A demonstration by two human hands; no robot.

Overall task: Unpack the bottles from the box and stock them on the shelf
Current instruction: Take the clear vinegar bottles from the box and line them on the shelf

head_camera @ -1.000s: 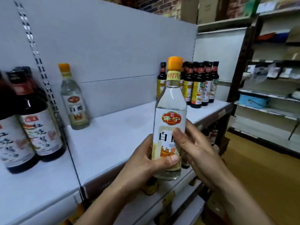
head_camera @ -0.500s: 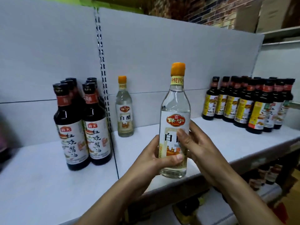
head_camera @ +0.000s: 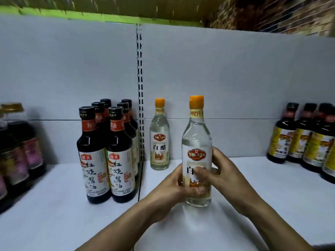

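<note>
White shelf (head_camera: 253,178) against a grey back panel (head_camera: 235,78), seen square on; one second ago the view ran rightward down the aisle

Held bottle (head_camera: 197,142): clear liquid, orange cap, upright, label facing out. Left hand (head_camera: 172,192) wraps the lower body from the left, thumb across the label. Right hand (head_camera: 228,178) grips from the right, fingers over the label front. Those fingers are smeared by motion, so their exact placing is uncertain

Change: the held bottle was earlier out in front of the shelf edge, above the lower tiers. It now sits over the shelf board itself, base low, toward the near side. Base touching the board or just above it: cannot tell

Neighbours:
- matching bottle (head_camera: 159,142) standing far back at the panel, just left of the held one, apart from it
- dark soy bottles (head_camera: 107,156) further left, past the slotted upright
- yellow-labelled bottles (head_camera: 304,142) at far right, well apart
- purple-labelled bottles (head_camera: 21,156) at left edge, blurred

Judgement: the carry looks finished and placing is the step in hand. A spot beside the matching bottle seems the natural one. Box not in view, so the remaining count is unknown
</note>
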